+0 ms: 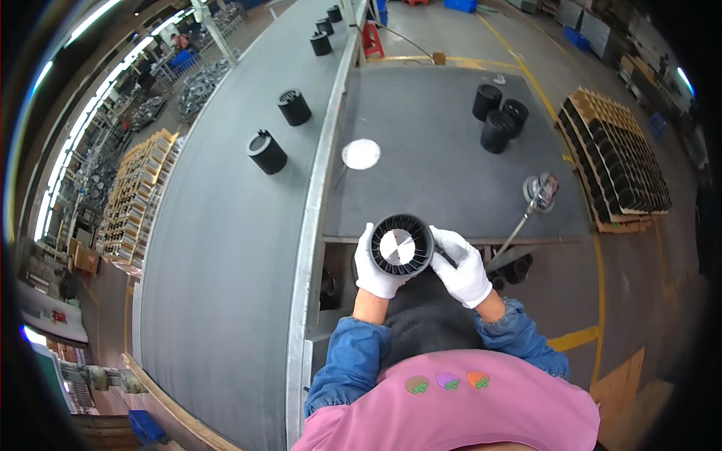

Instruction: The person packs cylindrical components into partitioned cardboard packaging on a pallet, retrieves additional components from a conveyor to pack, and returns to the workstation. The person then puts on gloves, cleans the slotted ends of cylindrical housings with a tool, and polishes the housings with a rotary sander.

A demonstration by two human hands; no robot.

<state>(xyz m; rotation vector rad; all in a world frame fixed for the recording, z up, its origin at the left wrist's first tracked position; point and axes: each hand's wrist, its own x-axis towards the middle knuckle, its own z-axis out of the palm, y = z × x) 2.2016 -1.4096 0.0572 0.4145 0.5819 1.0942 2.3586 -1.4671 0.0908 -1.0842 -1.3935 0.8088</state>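
Note:
Both my white-gloved hands hold a black finned cylindrical housing (380, 224) just past the near edge of the work table. Its open end faces up, showing radial fins around a bright round metal centre. My left hand (378, 272) wraps the left side of it. On the right side, the fingers and thumb of my right hand (463, 270) grip the rim. Beyond my hands, a white disc (361, 154) lies on the dark table. A pneumatic sander-like tool (540, 194) with a hose rests to the right.
Three black cylinders (496, 131) stand at the table's far right. Along the left runs a grey conveyor belt (226, 301) carrying several more cylinders (267, 152), with a metal rail (312, 218) between belt and table. Stacked trays of black parts (613, 161) stand on the right floor.

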